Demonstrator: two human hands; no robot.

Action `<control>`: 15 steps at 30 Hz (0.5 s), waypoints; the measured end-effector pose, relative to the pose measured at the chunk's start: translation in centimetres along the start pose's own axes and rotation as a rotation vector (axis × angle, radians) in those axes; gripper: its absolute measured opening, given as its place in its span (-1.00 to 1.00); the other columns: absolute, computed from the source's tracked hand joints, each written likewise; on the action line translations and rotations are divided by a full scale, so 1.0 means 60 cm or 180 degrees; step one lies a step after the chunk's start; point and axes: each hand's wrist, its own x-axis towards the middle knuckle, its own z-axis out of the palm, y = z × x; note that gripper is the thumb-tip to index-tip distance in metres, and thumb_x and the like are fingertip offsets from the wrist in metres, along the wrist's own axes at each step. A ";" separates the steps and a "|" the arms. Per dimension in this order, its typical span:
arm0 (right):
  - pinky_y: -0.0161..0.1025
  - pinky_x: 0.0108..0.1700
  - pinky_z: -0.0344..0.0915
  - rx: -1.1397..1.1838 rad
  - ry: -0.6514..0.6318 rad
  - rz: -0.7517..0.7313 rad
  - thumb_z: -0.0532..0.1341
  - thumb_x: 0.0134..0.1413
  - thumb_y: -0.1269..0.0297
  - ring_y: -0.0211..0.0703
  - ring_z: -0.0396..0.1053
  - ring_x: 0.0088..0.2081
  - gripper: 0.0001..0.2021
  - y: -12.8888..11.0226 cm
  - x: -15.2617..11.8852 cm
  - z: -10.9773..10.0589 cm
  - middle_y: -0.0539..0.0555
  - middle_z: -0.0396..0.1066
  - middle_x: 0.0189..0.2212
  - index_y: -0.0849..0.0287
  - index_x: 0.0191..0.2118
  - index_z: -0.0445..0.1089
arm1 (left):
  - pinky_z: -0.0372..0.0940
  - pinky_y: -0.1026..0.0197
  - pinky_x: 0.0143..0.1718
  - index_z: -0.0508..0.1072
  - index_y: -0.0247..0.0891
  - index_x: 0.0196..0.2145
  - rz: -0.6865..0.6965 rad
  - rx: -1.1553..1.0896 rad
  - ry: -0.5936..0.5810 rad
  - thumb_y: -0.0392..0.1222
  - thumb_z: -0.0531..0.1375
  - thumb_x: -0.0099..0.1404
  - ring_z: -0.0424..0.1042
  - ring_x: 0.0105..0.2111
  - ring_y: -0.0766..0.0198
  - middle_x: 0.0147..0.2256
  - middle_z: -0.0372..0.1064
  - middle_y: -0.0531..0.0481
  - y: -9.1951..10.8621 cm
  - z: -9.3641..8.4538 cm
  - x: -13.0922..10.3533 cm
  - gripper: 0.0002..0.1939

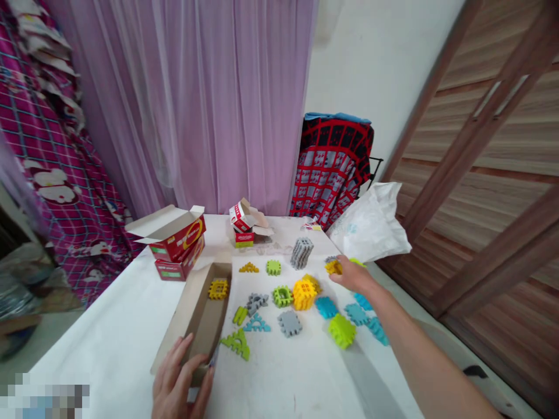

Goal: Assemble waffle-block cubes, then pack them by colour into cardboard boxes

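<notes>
My left hand grips the near end of a long open cardboard box, its fingers over the rim. Inside the box, toward the far end, lies a yellow notched block. My right hand reaches to the far right of the table, its fingers closed on a yellow building block. A lime piece shows just behind that hand. Nearer to me are a stack of yellow blocks, a blue block and a lime block.
A grey stack stands mid-table. Green, grey and blue pieces, including a grey square, lie right of the box. Red cartons sit at left, smaller cartons at the back. A white bag rests at the right edge.
</notes>
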 end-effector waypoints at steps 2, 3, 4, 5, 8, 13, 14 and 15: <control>-0.20 -0.17 0.27 0.0161 0.0100 -0.0251 0.24 0.04 0.12 0.10 0.47 -0.08 -0.31 -0.043 -0.014 -0.040 0.27 0.50 -0.06 0.24 0.28 0.13 | 0.33 -0.05 0.02 0.42 -0.14 -0.20 -0.0100 0.0017 -0.0065 -0.22 0.18 0.25 0.30 0.15 -0.02 0.11 0.32 -0.19 0.012 -0.003 0.004 -0.86; -0.23 -0.19 0.25 0.0268 0.0082 -0.0485 0.25 0.01 0.10 0.07 0.47 -0.10 -0.28 -0.074 -0.024 -0.058 0.22 0.51 -0.08 0.20 0.29 0.12 | 0.32 -0.04 0.03 0.42 -0.13 -0.19 -0.0150 0.0009 -0.0073 -0.22 0.18 0.25 0.30 0.15 0.00 0.11 0.32 -0.17 0.017 -0.004 0.005 -0.86; -0.25 -0.21 0.24 0.0361 0.0029 -0.0741 0.26 -0.01 0.09 0.03 0.47 -0.14 -0.27 -0.109 -0.037 -0.072 0.17 0.52 -0.10 0.15 0.29 0.13 | 0.32 -0.04 0.04 0.43 -0.13 -0.20 -0.0187 -0.0004 -0.0068 -0.22 0.18 0.25 0.30 0.15 0.01 0.12 0.32 -0.16 0.020 -0.005 0.006 -0.86; -0.27 -0.22 0.23 0.0447 -0.0037 -0.1038 0.27 -0.03 0.09 0.00 0.47 -0.15 -0.26 -0.148 -0.050 -0.083 0.14 0.52 -0.11 0.12 0.29 0.12 | 0.32 -0.03 0.04 0.43 -0.13 -0.20 -0.0215 -0.0016 -0.0052 -0.22 0.18 0.25 0.30 0.15 0.02 0.12 0.33 -0.15 0.022 -0.006 0.007 -0.86; -0.27 -0.23 0.22 0.0481 -0.0190 -0.1889 0.29 -0.08 0.07 0.02 0.46 -0.13 -0.23 -0.271 -0.085 -0.091 0.13 0.52 -0.12 0.12 0.28 0.12 | 0.32 -0.02 0.05 0.43 -0.14 -0.20 -0.0252 -0.0018 -0.0052 -0.23 0.18 0.26 0.29 0.17 0.03 0.12 0.33 -0.15 0.027 -0.008 0.008 -0.87; -0.15 -0.14 0.23 0.0161 -0.0381 -0.2682 0.32 -0.10 0.08 0.11 0.46 -0.12 -0.26 -0.414 -0.108 -0.060 0.22 0.51 -0.10 0.18 0.22 0.16 | 0.31 -0.03 0.06 0.43 -0.13 -0.18 -0.0310 0.0071 -0.0091 -0.24 0.17 0.26 0.29 0.17 0.03 0.12 0.33 -0.16 0.034 -0.010 0.006 -0.84; -0.11 -0.11 0.22 0.0075 -0.0395 -0.2750 0.33 -0.12 0.08 0.13 0.46 -0.12 -0.27 -0.430 -0.108 -0.052 0.24 0.52 -0.12 0.20 0.20 0.17 | 0.31 -0.03 0.06 0.43 -0.13 -0.18 -0.0317 0.0079 -0.0101 -0.24 0.17 0.26 0.28 0.17 0.03 0.12 0.32 -0.16 0.035 -0.011 0.005 -0.85; -0.07 -0.08 0.21 -0.0009 -0.0404 -0.2793 0.34 -0.13 0.08 0.15 0.46 -0.12 -0.27 -0.441 -0.107 -0.044 0.26 0.52 -0.14 0.21 0.18 0.18 | 0.30 -0.04 0.07 0.43 -0.13 -0.19 -0.0329 0.0084 -0.0115 -0.24 0.16 0.26 0.28 0.18 0.03 0.13 0.32 -0.16 0.036 -0.011 0.005 -0.85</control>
